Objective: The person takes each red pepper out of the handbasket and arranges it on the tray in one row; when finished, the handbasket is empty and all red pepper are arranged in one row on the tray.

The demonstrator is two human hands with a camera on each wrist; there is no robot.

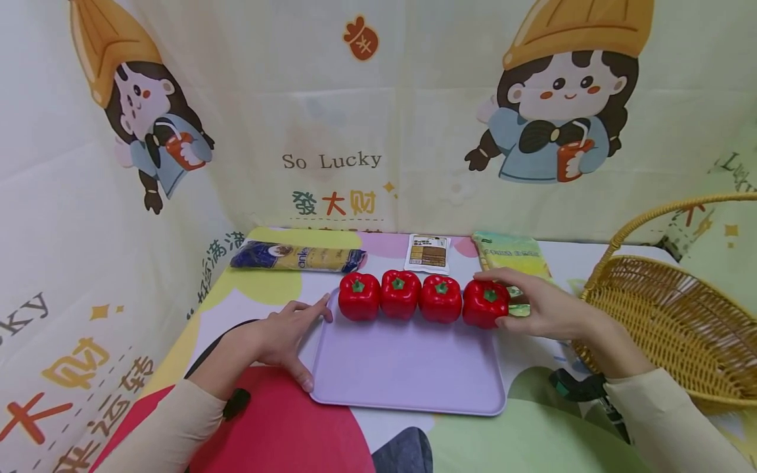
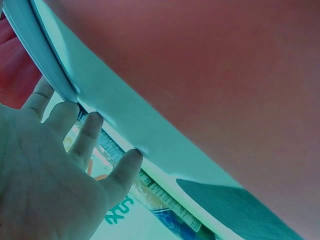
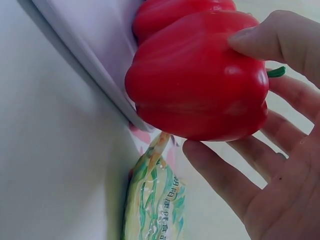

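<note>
Four would be over count, so: several red bell peppers (image 1: 399, 295) with green stems stand in a row along the far side of a pale lilac tray (image 1: 408, 368). My right hand (image 1: 541, 305) holds the rightmost bell pepper (image 3: 200, 75) at the tray's far right corner, thumb on one side and fingers round the other. At the tray's left edge, my left hand (image 1: 290, 335) is spread, its thumb near the front corner and its fingertips by the back corner. In the left wrist view the fingers (image 2: 125, 170) reach out to the tray's rim.
Behind the tray lie a blue and yellow packet (image 1: 298, 257), a small flat brown and white packet (image 1: 428, 253) and a green-yellow bag (image 1: 513, 253). A wicker basket (image 1: 680, 315) with a tall handle stands at the right. A printed curtain (image 1: 355, 98) closes off the back.
</note>
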